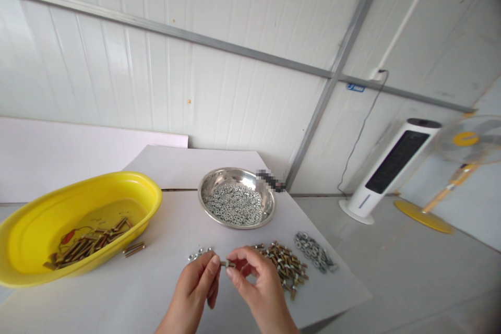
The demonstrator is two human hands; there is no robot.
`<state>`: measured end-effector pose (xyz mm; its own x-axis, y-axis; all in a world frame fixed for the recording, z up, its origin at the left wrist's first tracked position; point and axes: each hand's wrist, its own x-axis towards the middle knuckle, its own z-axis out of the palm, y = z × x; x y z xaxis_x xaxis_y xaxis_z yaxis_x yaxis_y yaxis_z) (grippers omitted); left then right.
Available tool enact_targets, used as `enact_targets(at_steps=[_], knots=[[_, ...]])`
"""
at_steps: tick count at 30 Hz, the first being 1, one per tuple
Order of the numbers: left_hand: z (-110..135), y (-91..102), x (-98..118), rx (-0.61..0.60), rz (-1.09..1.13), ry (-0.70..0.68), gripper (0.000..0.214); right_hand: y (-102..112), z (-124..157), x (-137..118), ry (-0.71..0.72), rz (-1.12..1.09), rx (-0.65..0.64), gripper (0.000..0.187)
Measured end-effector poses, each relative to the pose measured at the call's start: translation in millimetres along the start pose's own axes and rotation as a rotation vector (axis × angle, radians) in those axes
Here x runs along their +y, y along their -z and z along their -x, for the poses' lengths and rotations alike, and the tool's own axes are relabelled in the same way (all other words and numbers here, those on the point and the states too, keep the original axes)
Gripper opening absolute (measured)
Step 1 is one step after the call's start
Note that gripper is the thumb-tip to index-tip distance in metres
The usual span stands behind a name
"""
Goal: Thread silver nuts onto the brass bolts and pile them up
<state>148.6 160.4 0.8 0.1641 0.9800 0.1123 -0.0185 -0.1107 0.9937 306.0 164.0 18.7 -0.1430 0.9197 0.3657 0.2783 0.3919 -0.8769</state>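
Between my two hands is a small brass-coloured bolt [223, 263] with a silvery nut on it. My left hand [193, 284] pinches one end between thumb and fingers, hiding most of the shank. At the other end, the thumb and forefinger of my right hand [256, 279] close on the nut [228, 264]. A few loose nuts [199, 253] lie on the white table [129, 302] just behind my left hand. Beside my right hand spreads a pile of brass-coloured bolts [287, 263], several with silvery nuts showing.
A steel bowl [202, 203] of nuts stands beyond my hands. At left, a yellow basin [151, 195] holds long brass-coloured rods, with several more rods [134, 249] beside it. Grey washers [313, 250] lie near the right table edge. An air cooler [385, 177] and fan [446, 188] stand beyond.
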Motion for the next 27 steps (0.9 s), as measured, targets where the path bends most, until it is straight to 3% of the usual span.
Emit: enact_targets(at_steps=[2,6,13,19,27], knots=[[2.0,0.0,3.2,0.013,-0.078,-0.033,0.046,-0.5,1.7,-3.1,-0.034,0.006,-0.010,0.015],[6.1,-2.9,10.3,-0.028,-0.166,-0.088,0.044,-4.1,5.1,-7.1,-0.142,-0.101,-0.066,0.041],[7.8,-7.3,9.2,-0.089,-0.090,-0.062,0.046,-8.5,7.1,-1.5,-0.281,-0.261,-0.129,0.068],[1.5,-2.0,0.7,0.013,-0.009,0.016,0.047,-3.7,3.9,-3.2,-0.088,-0.190,-0.034,0.033],[-1.4,-0.7,-4.8,-0.030,0.094,0.064,0.048,-4.5,1.1,1.9,-0.027,-0.003,0.006,0.017]])
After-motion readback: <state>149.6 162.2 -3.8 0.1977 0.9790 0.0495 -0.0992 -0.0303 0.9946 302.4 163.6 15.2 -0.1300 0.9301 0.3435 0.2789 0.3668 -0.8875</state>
